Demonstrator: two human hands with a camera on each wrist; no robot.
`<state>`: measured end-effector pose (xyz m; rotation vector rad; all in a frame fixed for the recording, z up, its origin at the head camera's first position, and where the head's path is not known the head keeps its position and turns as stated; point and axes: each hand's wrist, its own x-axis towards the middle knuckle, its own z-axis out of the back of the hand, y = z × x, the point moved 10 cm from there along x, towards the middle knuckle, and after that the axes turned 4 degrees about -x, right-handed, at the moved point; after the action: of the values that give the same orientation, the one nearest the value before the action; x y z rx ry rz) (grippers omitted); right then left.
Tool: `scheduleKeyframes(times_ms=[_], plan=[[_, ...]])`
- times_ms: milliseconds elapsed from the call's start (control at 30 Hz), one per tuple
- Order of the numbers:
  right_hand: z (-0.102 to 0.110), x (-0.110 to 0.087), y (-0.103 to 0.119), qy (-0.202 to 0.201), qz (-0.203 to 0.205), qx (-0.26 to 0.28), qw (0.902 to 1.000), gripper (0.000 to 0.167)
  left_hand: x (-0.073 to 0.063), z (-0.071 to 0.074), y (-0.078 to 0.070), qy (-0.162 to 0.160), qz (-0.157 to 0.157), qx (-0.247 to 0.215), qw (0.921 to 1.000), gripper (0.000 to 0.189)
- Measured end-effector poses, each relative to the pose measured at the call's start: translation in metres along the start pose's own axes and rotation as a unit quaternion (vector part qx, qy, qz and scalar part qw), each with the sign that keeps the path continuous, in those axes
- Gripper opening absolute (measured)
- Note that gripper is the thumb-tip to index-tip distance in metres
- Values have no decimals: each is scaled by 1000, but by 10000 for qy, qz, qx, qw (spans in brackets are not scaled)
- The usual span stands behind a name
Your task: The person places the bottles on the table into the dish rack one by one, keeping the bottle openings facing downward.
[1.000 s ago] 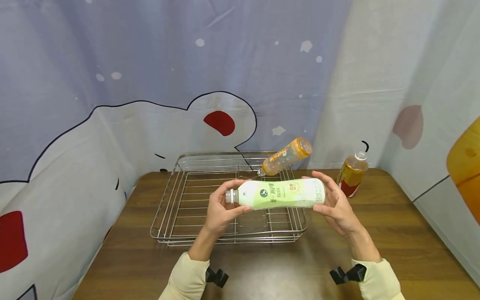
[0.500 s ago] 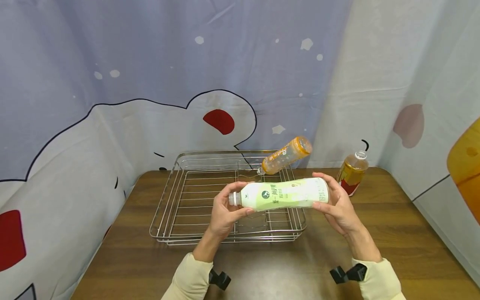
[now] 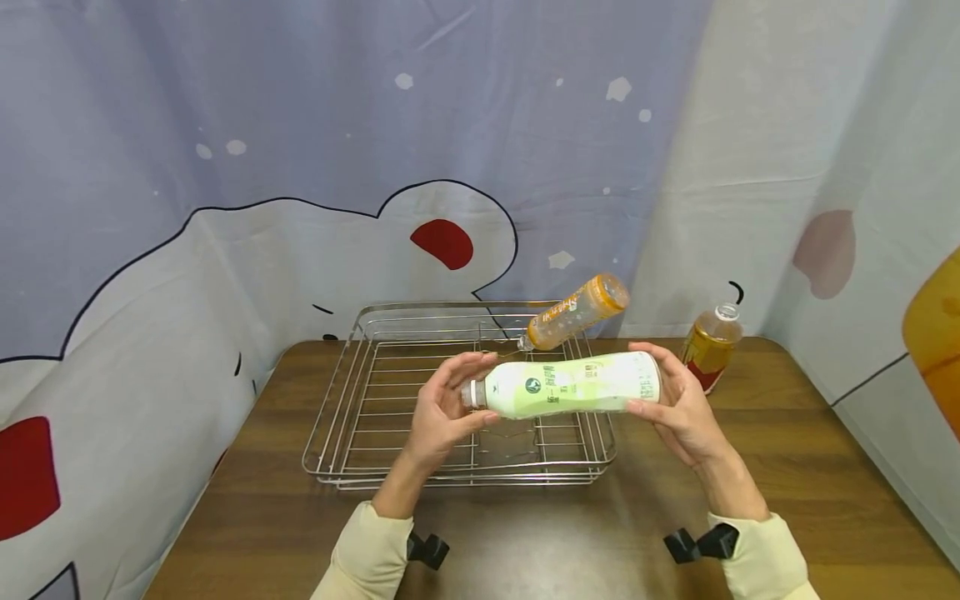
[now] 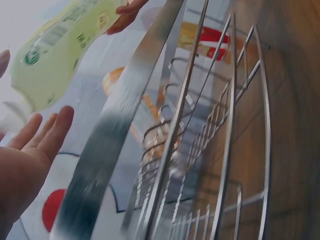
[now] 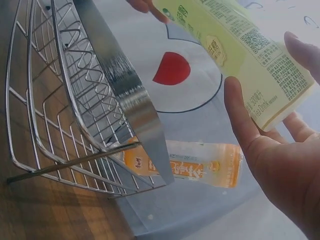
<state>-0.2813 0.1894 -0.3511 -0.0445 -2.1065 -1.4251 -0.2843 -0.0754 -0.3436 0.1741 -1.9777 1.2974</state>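
A milk tea bottle (image 3: 573, 385) with a pale green and white label lies level above the wire rack, its clear neck pointing left. My right hand (image 3: 686, 412) holds the base end, thumb on the near side and fingers on the far side. Around the neck end, my left hand (image 3: 442, 408) has its thumb and fingers spread. The left wrist view shows those left fingers (image 4: 57, 130) extended beside the bottle's neck. In the right wrist view, the label (image 5: 240, 55) with its printed code faces the camera, close to the right thumb and fingers.
A metal wire rack (image 3: 457, 477) stands on the wooden table (image 3: 247, 517). An orange-labelled clear bottle (image 3: 573, 315) leans neck-down at its back right. Farther right, an uncapped bottle with a yellow and red label (image 3: 711, 342) stands near the curtain (image 3: 585, 150).
The milk tea bottle has shifted slightly right and rolled a little, so its label print sits differently. The left hand went right, then back left, with its fingers spread wider now.
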Motion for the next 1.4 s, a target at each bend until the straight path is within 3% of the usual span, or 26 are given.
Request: scheduleKeyframes(times_ms=[167, 367, 567, 767, 933, 1133, 1267, 1400], plan=[[5, -1, 8, 18, 112, 61, 9999, 65, -3, 16, -19, 10, -68, 652, 9978, 71], [19, -2, 18, -157, 160, -118, 9997, 66, -11, 46, -49, -113, -319, 1470, 9886, 63], [33, -3, 27, -429, 164, -332, 9984, 66, -25, 82, -78, -366, -535, 1600, 9850, 62], [40, -2, 35, -507, 259, -433, 9974, 66, -44, 120, -90, -858, -336, 2017, 9751, 63], [47, -1, 39, -545, 249, -422, 9973, 67, -62, 143, -93, -1257, -105, 2669, 9554, 64], [57, -1, 42, -730, 122, -524, 9959, 66, -85, 167, -81, -1612, 684, 3575, 9173, 65], [61, 0, 44, -783, 68, -612, 9950, 65, -100, 178, -69, -1606, 1359, 3930, 8952, 68], [64, 2, 44, -808, -24, -710, 9942, 65, -112, 183, -56, -1437, 1930, 3960, 8862, 74]])
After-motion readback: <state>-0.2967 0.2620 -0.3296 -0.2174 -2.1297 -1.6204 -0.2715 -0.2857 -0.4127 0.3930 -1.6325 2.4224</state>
